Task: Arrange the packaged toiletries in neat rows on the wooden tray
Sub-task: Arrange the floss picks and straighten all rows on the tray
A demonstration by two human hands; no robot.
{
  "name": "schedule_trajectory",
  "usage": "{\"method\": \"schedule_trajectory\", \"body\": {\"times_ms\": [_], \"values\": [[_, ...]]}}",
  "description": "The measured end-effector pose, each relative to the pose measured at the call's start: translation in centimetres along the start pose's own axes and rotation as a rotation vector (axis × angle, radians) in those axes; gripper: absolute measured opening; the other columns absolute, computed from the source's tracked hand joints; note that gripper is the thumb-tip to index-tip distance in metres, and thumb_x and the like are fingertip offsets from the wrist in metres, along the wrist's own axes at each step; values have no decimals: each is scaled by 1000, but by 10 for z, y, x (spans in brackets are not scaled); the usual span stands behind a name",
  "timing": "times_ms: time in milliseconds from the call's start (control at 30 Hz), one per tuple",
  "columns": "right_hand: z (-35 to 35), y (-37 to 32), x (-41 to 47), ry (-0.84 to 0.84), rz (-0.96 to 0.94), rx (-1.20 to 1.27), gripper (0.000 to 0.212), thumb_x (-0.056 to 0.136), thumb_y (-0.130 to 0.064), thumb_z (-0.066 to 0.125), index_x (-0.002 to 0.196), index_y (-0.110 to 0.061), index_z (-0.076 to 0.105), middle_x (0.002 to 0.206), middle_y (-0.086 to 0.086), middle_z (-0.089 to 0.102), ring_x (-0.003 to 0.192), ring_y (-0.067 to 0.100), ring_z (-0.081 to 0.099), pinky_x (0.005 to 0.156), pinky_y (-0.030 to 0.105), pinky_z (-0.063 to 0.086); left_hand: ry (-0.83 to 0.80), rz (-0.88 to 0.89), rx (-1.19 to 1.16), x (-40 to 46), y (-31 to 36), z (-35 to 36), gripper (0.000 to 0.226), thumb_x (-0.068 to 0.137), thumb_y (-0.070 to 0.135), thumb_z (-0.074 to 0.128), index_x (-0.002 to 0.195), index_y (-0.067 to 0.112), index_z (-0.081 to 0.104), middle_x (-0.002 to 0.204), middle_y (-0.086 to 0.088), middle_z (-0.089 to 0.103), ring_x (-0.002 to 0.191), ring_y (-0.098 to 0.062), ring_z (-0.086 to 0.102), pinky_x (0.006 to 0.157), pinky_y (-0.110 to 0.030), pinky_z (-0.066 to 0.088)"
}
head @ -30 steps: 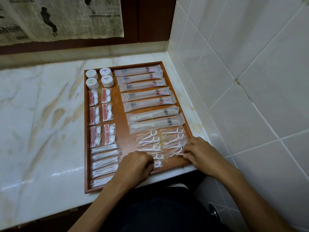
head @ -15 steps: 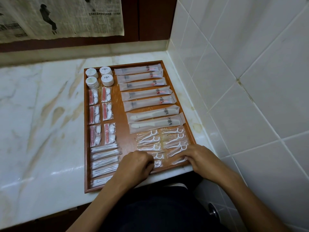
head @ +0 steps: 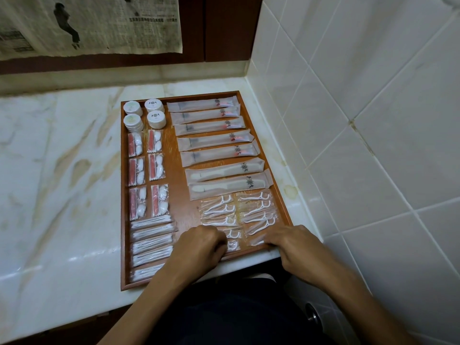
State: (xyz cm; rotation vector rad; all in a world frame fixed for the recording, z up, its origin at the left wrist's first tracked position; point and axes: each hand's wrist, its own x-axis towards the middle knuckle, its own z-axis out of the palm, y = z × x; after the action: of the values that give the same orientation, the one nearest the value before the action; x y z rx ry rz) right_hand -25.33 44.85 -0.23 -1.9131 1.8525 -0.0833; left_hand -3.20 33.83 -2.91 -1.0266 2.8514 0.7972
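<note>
The wooden tray (head: 184, 212) lies on the marble counter and holds rows of packets. At its back left stand round white tubs (head: 144, 114), with red-and-white packets (head: 146, 170) and cotton swab packets (head: 151, 241) in front of them. Long frosted sachets (head: 211, 140) and comb packets (head: 229, 178) fill the right. Floss pick packets (head: 239, 210) lie in two columns at the front right. My left hand (head: 199, 245) rests with curled fingers on the near left-column floss packets. My right hand (head: 291, 242) pinches the nearest floss packet (head: 256, 242) of the right column, by the front rim.
The marble counter (head: 62, 183) stretches to the left of the tray. A white tiled wall (head: 361, 120) rises close along the tray's right side. Dark wood panelling with a newspaper sheet (head: 87, 23) stands behind. The counter's front edge runs just under my wrists.
My right hand has drawn a floss packet from the right column toward the tray's front rim. My left hand has stayed in place.
</note>
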Motion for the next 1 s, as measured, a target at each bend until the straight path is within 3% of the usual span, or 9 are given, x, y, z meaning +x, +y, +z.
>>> {"method": "schedule_trajectory", "body": {"times_ms": [533,833,1000], "values": [[-10,2,-3,36,52,4,48,85,-6,43,116,-35,66,112,-12,67,99,13,59,87,31,49,40,-12,-49,-2,1,-3,21,89,31,52,79,21,67,75,6,65,72,-13,58,65,-36,51],[-22,1,19,101,97,7,25,85,-6,46,90,-15,69,90,-1,68,82,19,56,72,36,49,90,-30,-111,5,0,-20,17,89,29,59,82,22,73,78,7,69,73,-11,61,66,-32,50],[-40,-6,43,156,87,62,24,90,-9,50,100,-14,72,98,1,69,89,19,59,78,37,51,141,-17,-79,15,-7,-40,17,90,31,59,93,24,74,84,6,70,78,-13,62,69,-32,51]]}}
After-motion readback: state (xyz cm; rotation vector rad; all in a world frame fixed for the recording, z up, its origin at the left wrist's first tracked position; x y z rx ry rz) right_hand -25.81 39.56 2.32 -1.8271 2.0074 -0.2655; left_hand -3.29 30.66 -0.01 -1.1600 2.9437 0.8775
